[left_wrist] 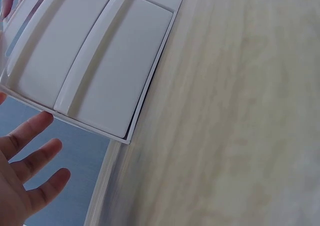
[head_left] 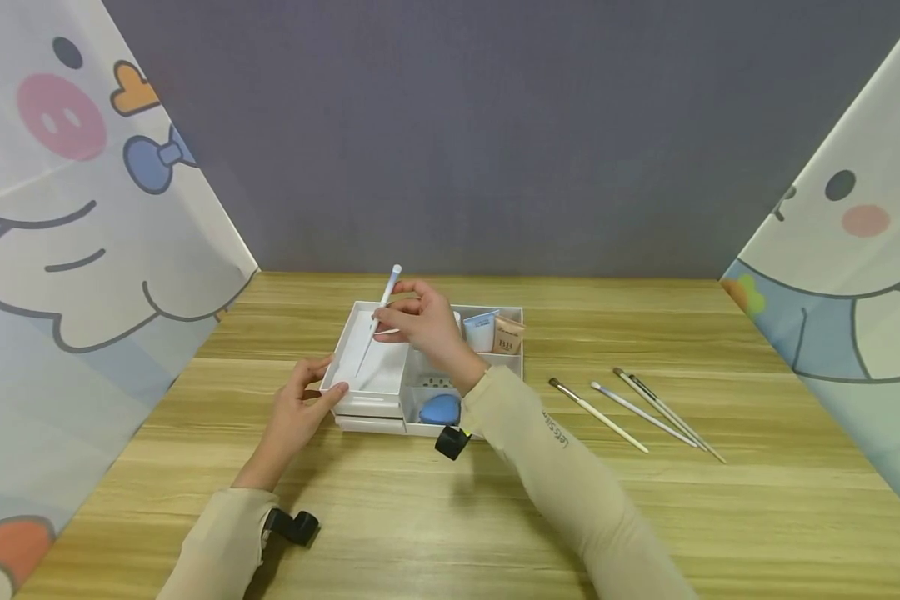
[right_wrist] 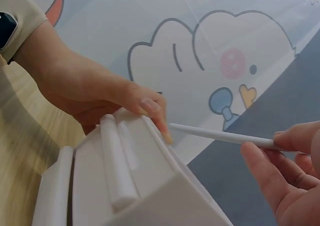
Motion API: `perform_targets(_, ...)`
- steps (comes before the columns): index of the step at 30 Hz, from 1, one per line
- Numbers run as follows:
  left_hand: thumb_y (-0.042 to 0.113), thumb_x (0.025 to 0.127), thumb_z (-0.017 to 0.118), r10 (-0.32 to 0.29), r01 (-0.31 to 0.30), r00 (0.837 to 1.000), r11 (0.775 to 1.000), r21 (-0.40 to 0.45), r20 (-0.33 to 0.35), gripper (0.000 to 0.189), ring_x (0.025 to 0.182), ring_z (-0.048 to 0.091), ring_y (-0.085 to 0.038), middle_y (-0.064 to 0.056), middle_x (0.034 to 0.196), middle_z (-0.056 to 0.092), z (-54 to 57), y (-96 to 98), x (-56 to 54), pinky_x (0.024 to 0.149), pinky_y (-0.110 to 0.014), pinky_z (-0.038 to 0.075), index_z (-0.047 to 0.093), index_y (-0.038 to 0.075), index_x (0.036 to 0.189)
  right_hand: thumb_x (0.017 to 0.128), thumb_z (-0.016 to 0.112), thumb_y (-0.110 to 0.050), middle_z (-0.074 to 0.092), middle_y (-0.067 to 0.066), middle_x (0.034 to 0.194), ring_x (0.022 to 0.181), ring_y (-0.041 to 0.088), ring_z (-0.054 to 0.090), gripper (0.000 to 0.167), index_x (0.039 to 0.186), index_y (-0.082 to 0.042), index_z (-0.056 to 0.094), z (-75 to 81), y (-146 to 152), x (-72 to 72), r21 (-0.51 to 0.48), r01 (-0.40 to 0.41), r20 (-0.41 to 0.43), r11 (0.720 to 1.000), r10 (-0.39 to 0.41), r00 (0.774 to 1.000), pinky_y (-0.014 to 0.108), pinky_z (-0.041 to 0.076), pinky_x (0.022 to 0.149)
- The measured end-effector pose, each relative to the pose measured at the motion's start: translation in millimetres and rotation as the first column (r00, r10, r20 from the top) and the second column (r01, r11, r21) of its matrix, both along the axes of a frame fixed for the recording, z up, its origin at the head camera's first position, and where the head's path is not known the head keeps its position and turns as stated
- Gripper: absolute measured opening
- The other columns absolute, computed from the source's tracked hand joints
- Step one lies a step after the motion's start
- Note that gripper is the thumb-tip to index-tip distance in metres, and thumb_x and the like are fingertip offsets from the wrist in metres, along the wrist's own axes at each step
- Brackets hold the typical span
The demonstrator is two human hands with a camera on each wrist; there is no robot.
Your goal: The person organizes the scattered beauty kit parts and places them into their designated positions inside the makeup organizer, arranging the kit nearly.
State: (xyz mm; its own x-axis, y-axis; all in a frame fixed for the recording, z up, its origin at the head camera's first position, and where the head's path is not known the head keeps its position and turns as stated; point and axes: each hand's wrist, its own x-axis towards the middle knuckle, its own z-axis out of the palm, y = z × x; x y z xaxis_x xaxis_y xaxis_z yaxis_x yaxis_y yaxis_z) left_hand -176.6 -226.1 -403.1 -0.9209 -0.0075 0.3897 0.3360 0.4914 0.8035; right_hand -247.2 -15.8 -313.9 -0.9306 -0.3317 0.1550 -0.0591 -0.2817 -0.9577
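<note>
My right hand (head_left: 423, 325) pinches a slim white makeup brush (head_left: 385, 300), its pale blue-tipped end up and its thin handle end pointing down over the white compartment at the left of a white organizer (head_left: 405, 392). The right wrist view shows the brush (right_wrist: 220, 134) between thumb and fingertips. My left hand (head_left: 300, 404) holds the organizer's front left corner, thumb at the front and fingers along the side. In the left wrist view several fingers of the left hand (left_wrist: 30, 161) are spread, one touching the edge beside the drawer fronts (left_wrist: 115, 66).
A blue makeup sponge (head_left: 440, 409), a white-and-blue tube (head_left: 481, 332) and a tan BB tube (head_left: 507, 335) sit in the organizer's right compartments. Several loose brushes, including a cream-handled one (head_left: 600, 415), lie to the right on the wooden table (head_left: 420, 525).
</note>
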Motion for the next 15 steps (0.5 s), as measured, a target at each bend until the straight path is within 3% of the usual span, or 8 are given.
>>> perform_targets(4, 0.005, 0.092, 0.07, -0.002, 0.002, 1.0, 1.0, -0.001, -0.002, 0.036, 0.105, 0.052, 0.006, -0.018, 0.133, 0.061, 0.3, 0.4, 0.3, 0.077, -0.017, 0.048, 0.057, 0.002, 0.126, 0.091, 0.062, 0.014, 0.068, 0.032, 0.1, 0.068, 0.016, 0.067, 0.031, 0.117, 0.004, 0.048, -1.8, -10.1, 0.0, 0.052, -0.017, 0.032, 0.999, 0.016, 0.999, 0.039, 0.06, 0.071)
perform_targets(15, 0.005, 0.093, 0.069, -0.001, 0.001, 1.0, 1.0, -0.011, 0.0, 0.038, 0.106, 0.051, 0.006, -0.019, 0.134, 0.06, 0.4, 0.0, 0.0, 0.079, -0.016, 0.047, 0.055, 0.0, 0.127, 0.09, 0.065, 0.011, 0.069, 0.029, 0.092, 0.062, 0.018, 0.067, 0.03, 0.114, 0.004, 0.05, -7.6, -25.1, -10.4, 0.145, -0.082, 0.147, 0.986, 0.06, 0.987, 0.035, 0.06, 0.068)
